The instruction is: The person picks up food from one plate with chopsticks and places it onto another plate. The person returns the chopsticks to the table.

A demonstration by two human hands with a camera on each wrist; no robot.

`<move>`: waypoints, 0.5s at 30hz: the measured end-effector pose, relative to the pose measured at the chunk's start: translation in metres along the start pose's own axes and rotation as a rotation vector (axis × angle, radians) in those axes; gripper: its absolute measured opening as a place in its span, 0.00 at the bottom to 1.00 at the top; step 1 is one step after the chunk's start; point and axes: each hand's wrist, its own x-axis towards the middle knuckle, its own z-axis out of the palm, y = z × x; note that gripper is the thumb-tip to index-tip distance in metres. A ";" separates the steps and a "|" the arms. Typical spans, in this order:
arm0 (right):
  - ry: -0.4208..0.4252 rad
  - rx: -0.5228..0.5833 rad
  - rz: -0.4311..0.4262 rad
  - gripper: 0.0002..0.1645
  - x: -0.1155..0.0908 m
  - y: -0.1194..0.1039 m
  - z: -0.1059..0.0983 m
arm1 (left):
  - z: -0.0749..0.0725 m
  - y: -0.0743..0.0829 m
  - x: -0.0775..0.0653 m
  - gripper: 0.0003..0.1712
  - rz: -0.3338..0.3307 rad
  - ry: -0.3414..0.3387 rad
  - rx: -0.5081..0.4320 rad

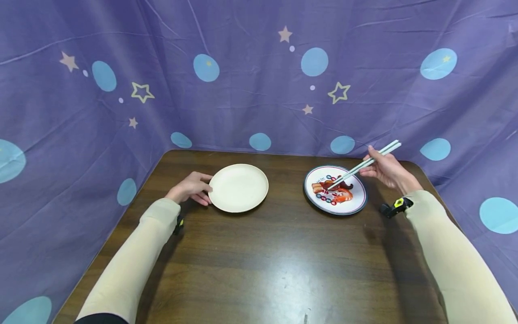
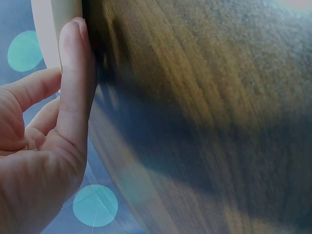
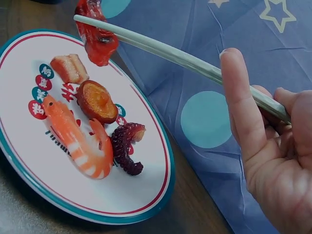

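Note:
At the left of the table my left hand (image 1: 193, 187) grips the rim of a plain cream plate (image 1: 238, 188). In the left wrist view the fingers (image 2: 74, 92) lie along the plate's edge (image 2: 67, 9). My right hand (image 1: 386, 170) holds a pair of pale green chopsticks (image 1: 360, 166) slanting down to the left. Between their tips is a glossy red piece of food (image 3: 95, 36), raised over a patterned plate (image 1: 351, 204). On that plate lie a shrimp (image 3: 80, 141), a mushroom cap (image 3: 97, 101), a dark tentacle piece (image 3: 127, 148) and a layered meat chunk (image 3: 69, 68).
The two plates stand apart on a brown wooden table (image 1: 259, 252). A purple curtain (image 1: 251, 108) with stars and blue dots hangs right behind the table and at both sides.

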 end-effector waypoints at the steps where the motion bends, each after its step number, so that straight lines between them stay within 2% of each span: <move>1: 0.000 -0.003 0.004 0.28 0.001 0.000 0.000 | 0.000 0.000 0.000 0.41 -0.001 0.000 0.001; 15: -0.001 -0.001 0.035 0.28 0.008 -0.002 0.005 | 0.000 0.000 0.002 0.41 0.003 0.002 0.005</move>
